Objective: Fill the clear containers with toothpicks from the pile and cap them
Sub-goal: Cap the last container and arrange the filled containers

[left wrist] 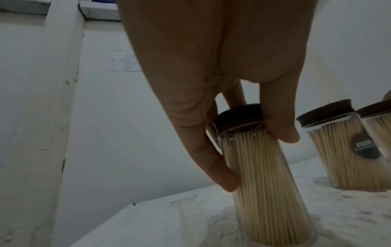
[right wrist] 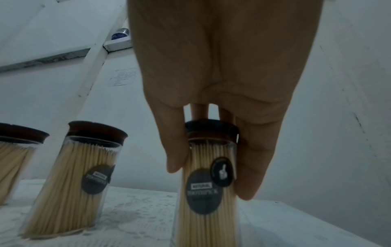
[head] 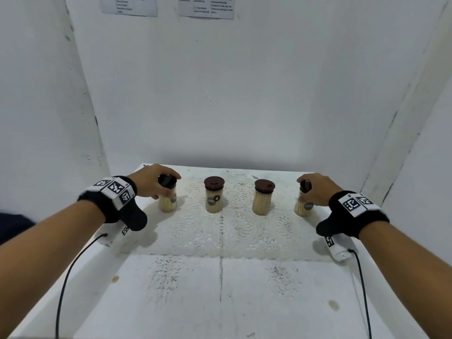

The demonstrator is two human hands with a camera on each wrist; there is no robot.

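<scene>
Four clear containers packed with toothpicks stand in a row, each with a dark brown cap. My left hand grips the leftmost container from above, thumb and fingers around its cap and upper wall. My right hand holds the rightmost container the same way, fingers over its cap. Between them, two capped containers stand untouched. No loose pile of toothpicks is in view.
A white lace mat lies under the containers on the white table. White walls close in at the back and on both sides. Two printed sheets hang on the back wall. Cables run from both wrist cameras.
</scene>
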